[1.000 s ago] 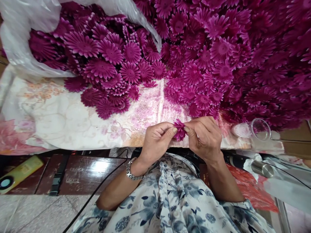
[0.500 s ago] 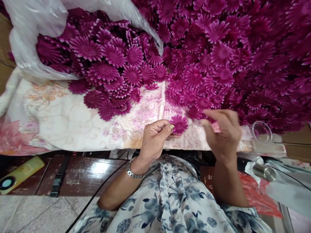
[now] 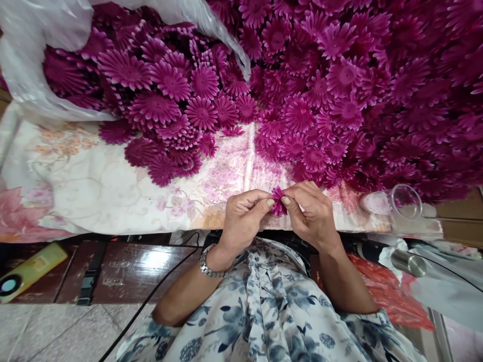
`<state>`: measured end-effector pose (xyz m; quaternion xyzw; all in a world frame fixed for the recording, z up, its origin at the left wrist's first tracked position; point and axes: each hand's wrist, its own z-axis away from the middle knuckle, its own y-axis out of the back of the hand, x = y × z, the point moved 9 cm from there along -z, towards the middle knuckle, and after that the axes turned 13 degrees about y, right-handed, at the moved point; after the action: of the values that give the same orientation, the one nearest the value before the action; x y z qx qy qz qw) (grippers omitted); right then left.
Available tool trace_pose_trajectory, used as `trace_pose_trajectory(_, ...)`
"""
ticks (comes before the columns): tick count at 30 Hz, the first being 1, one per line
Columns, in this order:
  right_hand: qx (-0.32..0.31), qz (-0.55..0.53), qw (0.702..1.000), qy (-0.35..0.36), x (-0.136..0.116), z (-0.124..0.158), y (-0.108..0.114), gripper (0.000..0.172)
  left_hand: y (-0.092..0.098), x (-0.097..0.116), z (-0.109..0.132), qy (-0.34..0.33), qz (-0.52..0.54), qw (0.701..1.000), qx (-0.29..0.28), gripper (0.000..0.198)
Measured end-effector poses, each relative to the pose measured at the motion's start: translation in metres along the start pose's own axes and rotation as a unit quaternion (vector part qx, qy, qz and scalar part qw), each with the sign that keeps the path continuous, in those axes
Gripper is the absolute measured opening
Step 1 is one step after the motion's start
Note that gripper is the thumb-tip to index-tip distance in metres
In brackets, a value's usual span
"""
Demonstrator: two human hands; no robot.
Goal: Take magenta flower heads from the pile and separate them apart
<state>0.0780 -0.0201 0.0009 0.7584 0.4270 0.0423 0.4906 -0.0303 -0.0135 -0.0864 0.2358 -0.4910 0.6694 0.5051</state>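
A small magenta artificial flower (image 3: 279, 202) is held between my two hands, just above the table's front edge. My left hand (image 3: 245, 213) pinches its left side between thumb and fingers. On the other side, the thumb and fingers of my right hand (image 3: 312, 213) are closed on its petals. The flower looks narrow here, and the fingertips cover part of it. Beyond my hands lies a large heap of similar magenta flower heads (image 3: 302, 115). Stacked flower heads (image 3: 151, 108) spill from a clear plastic bag (image 3: 26, 75) at the left.
A floral cloth (image 3: 94, 186) covers the table. A clear plastic cup (image 3: 405, 202) lies at the right edge. Below on the left, a yellow phone-like object (image 3: 32, 271) and a black buckle strap (image 3: 89, 281) rest on a dark bench (image 3: 124, 281). A metal cylinder (image 3: 409, 263) sits lower right.
My right hand has moved left from beside the heap and now grips the flower together with my left hand. The flower has turned from facing up to a narrower, pinched view.
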Motion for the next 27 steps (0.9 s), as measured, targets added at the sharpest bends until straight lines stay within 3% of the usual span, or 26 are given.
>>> trace_pose_trajectory(7, -0.006, -0.023, 1.000, 0.006, -0.005, -0.003, 0.001, 0.017, -0.005, 0.002, 0.003, 0.008, 0.008, 0.999, -0.043, 0.012)
trace_pose_trajectory(13, 0.041, 0.015, 0.999, -0.013, -0.001, -0.001, 0.006, 0.009, -0.013, 0.007, 0.004, -0.012, 0.003, 0.998, -0.066, 0.014)
trace_pose_trajectory(18, 0.064, -0.024, 0.997, -0.042, 0.006, 0.003, 0.010, 0.022, -0.007, 0.002, -0.001, 0.034, 0.073, 0.996, -0.032, 0.016)
trace_pose_trajectory(20, 0.071, -0.019, 0.997, -0.021, 0.004, 0.002, 0.016, 0.022, -0.006, 0.003, -0.002, 0.044, 0.084, 0.995, -0.025, 0.016)
trace_pose_trajectory(24, 0.029, -0.006, 0.998, 0.050, -0.003, -0.001, 0.011, 0.019, -0.007, 0.007, -0.002, 0.037, 0.075, 0.996, -0.017, 0.021)
trace_pose_trajectory(27, 0.031, -0.011, 0.998, 0.052, -0.002, 0.000, 0.007, 0.015, -0.009, 0.006, -0.002, 0.043, 0.074, 0.996, -0.023, 0.029)
